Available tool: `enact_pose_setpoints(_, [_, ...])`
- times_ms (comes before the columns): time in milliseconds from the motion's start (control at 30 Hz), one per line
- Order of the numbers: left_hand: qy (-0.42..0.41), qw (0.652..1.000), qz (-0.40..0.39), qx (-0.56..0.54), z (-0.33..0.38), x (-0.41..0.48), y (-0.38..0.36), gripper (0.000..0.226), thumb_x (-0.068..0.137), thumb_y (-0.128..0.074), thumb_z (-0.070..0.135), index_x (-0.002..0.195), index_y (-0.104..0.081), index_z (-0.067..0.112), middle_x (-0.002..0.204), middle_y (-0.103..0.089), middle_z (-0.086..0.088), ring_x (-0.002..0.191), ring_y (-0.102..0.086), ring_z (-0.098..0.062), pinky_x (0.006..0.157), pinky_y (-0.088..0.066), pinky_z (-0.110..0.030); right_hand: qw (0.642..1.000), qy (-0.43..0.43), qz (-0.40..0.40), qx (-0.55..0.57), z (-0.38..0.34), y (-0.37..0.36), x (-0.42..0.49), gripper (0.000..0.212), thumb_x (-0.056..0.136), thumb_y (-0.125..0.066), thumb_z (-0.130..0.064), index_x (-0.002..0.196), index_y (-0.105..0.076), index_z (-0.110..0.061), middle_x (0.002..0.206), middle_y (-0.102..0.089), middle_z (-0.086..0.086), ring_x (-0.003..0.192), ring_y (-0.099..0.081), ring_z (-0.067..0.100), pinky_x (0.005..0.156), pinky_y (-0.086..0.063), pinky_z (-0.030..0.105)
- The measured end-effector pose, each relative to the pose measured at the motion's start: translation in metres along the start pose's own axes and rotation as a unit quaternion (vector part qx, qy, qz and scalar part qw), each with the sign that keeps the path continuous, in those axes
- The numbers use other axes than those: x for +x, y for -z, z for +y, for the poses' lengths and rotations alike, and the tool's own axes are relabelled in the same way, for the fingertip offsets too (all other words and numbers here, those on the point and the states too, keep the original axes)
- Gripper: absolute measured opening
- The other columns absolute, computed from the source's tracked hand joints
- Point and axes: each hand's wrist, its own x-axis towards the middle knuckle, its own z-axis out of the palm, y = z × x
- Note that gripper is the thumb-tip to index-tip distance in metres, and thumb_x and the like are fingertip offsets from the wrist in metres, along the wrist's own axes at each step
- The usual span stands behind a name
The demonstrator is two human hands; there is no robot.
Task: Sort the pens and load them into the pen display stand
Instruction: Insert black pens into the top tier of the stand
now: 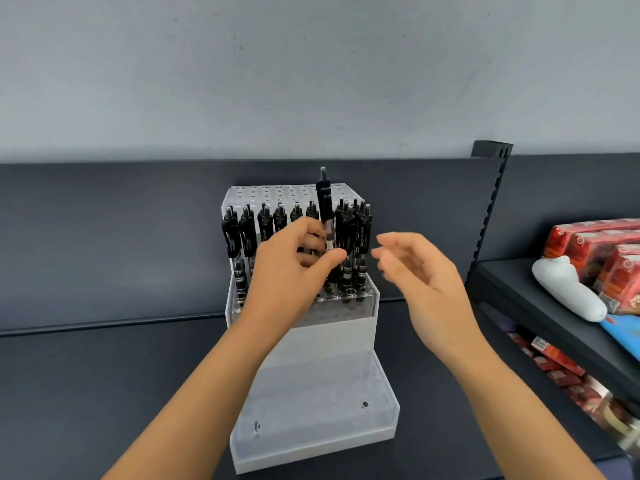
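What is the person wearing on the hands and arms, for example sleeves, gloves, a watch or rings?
Nothing that shows. The left hand and right hand are bare, without gloves, and no ring is visible. The left forearm and right forearm are uncovered as far as the picture's edge: no sleeve, watch or bracelet.

Dark shop shelving under a pale grey wall (311, 64).
Left of the slotted post (491, 209), a dark back panel (104, 237) and shelf (86, 393); right of it, a second shelf (512, 275) with red packs (595, 247) and a white bundle (568, 292).
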Motion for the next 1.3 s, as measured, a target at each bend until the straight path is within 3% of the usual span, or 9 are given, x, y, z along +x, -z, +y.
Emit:
enact_pose_setpoints(100, [0.010, 0.999, 0.020, 0.022, -0.008, 0.001, -0.008, 0.026, 0.076, -0.079, 0.028, 0.079, -0.054, 0.034, 0.075, -0.062, 0.011, 0.062, -0.060, 0.003, 0.054, -0.044, -0.006, 0.993, 0.005, -0.008, -0.115, 0.012, 0.002, -0.006, 0.015, 0.094, -0.055, -0.022, 0.106, -0.062, -0.027, 0.101, -0.066, -0.015, 0.094, -0.057, -0.008, 0.076, -0.041, 0.004])
enact_pose_setpoints(200, [-0.002, 0.999, 0.047, 0.006, -0.010, 0.001, -0.014, 0.025, 0.074, -0.081, 0.030, 0.080, -0.057, 0.028, 0.071, -0.061, 0.011, 0.060, -0.059, 0.004, 0.053, -0.042, -0.005, 0.985, 0.003, -0.018, -0.174, 0.018, 0.003, -0.008, 0.015, 0.093, -0.056, -0.027, 0.107, -0.060, -0.032, 0.101, -0.062, -0.021, 0.097, -0.055, -0.009, 0.077, -0.041, 0.003])
enact_pose_setpoints(500, [-0.042, 0.996, 0.076, 0.019, -0.014, 0.003, -0.018, 0.023, 0.076, -0.080, 0.029, 0.080, -0.058, 0.025, 0.068, -0.061, 0.014, 0.068, -0.060, 0.006, 0.057, -0.043, -0.005, 0.984, -0.001, -0.025, -0.178, 0.023, 0.002, -0.012, 0.011, 0.091, -0.060, -0.031, 0.101, -0.061, -0.035, 0.098, -0.063, -0.022, 0.094, -0.056, -0.007, 0.075, -0.043, 0.005])
enact_pose_setpoints(700, [-0.026, 0.996, 0.073, 0.034, -0.021, 0.000, -0.021, 0.023, 0.075, -0.080, 0.032, 0.082, -0.060, 0.024, 0.069, -0.062, 0.013, 0.069, -0.060, 0.005, 0.060, -0.046, -0.008, 0.983, 0.004, -0.034, -0.180, 0.027, 0.000, -0.013, 0.013, 0.090, -0.061, -0.031, 0.102, -0.062, -0.034, 0.098, -0.064, -0.019, 0.092, -0.059, -0.005, 0.075, -0.045, 0.007])
enact_pose_setpoints(833, [0.013, 0.991, 0.033, 0.131, -0.027, -0.002, -0.022, 0.026, 0.072, -0.080, 0.040, 0.081, -0.060, 0.025, 0.066, -0.060, 0.015, 0.063, -0.057, 0.002, 0.058, -0.048, -0.020, 0.980, 0.005, -0.038, -0.196, 0.030, -0.001, -0.014, 0.016, 0.089, -0.060, -0.034, 0.106, -0.060, -0.035, 0.100, -0.063, -0.022, 0.096, -0.058, -0.004, 0.078, -0.047, 0.013])
enact_pose_setpoints(933, [0.016, 0.971, 0.029, 0.237, -0.024, -0.004, -0.021, 0.028, 0.071, -0.077, 0.050, 0.077, -0.056, 0.033, 0.061, -0.056, 0.020, 0.059, -0.048, 0.009, 0.052, -0.032, -0.015, 0.967, 0.034, -0.041, -0.250, 0.032, -0.002, -0.016, 0.022, 0.090, -0.057, -0.037, 0.112, -0.059, -0.033, 0.105, -0.059, -0.025, 0.102, -0.054, -0.007, 0.080, -0.043, 0.010])
enact_pose_setpoints(1000, [0.023, 0.967, 0.029, 0.252, -0.022, -0.005, -0.021, 0.029, 0.071, -0.076, 0.053, 0.075, -0.053, 0.035, 0.059, -0.053, 0.022, 0.058, -0.046, 0.009, 0.051, -0.027, -0.015, 0.960, 0.047, -0.044, -0.271, 0.032, -0.002, -0.017, 0.025, 0.090, -0.055, -0.038, 0.114, -0.058, -0.031, 0.107, -0.058, -0.024, 0.104, -0.052, -0.006, 0.084, -0.042, 0.013])
enact_pose_setpoints(1200, [0.032, 0.955, 0.003, 0.296, -0.017, -0.004, -0.016, 0.037, 0.068, -0.068, 0.069, 0.080, -0.056, 0.035, 0.069, -0.060, 0.020, 0.071, -0.057, -0.002, 0.057, -0.040, -0.022, 0.957, 0.059, -0.051, -0.280, 0.032, 0.000, -0.020, 0.025, 0.090, -0.054, -0.038, 0.114, -0.057, -0.031, 0.107, -0.056, -0.025, 0.103, -0.050, -0.007, 0.086, -0.042, 0.014])
enact_pose_setpoints(1300, [0.004, 0.959, 0.024, 0.283, -0.017, -0.007, -0.015, 0.026, 0.081, -0.061, 0.058, 0.086, -0.061, 0.033, 0.077, -0.065, 0.019, 0.066, -0.057, 0.000, 0.054, -0.038, -0.020, 0.956, 0.058, -0.052, -0.284, 0.030, 0.002, -0.020, 0.026, 0.090, -0.055, -0.037, 0.115, -0.057, -0.031, 0.108, -0.056, -0.025, 0.104, -0.050, -0.006, 0.088, -0.043, 0.016])
